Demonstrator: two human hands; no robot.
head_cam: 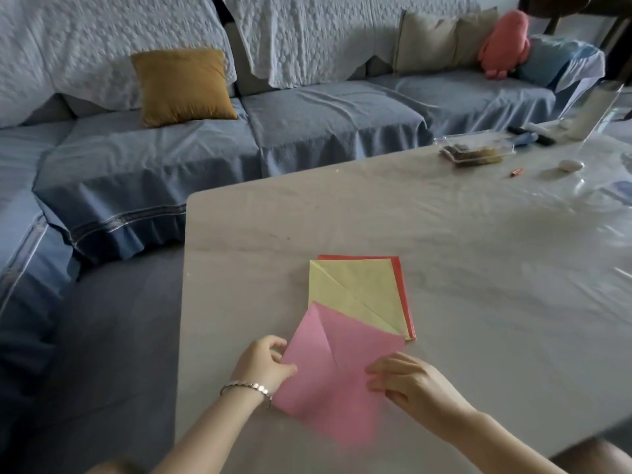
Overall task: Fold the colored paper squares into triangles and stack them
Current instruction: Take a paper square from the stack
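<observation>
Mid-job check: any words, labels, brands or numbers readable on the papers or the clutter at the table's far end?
No readable text anywhere.
Pink paper, yellow paper, red paper: blank, no print.
Clear box and pens at the far end: too small and blurred to read any label.

The table [444, 234] fills the frame's lower right, the sofa [307, 124] the upper left. At lower centre lies a stack [359, 289]; a sheet [335, 371] overlaps its near corner, left hand [263, 360] holding its left edge, right hand [410, 381] its right.
</observation>
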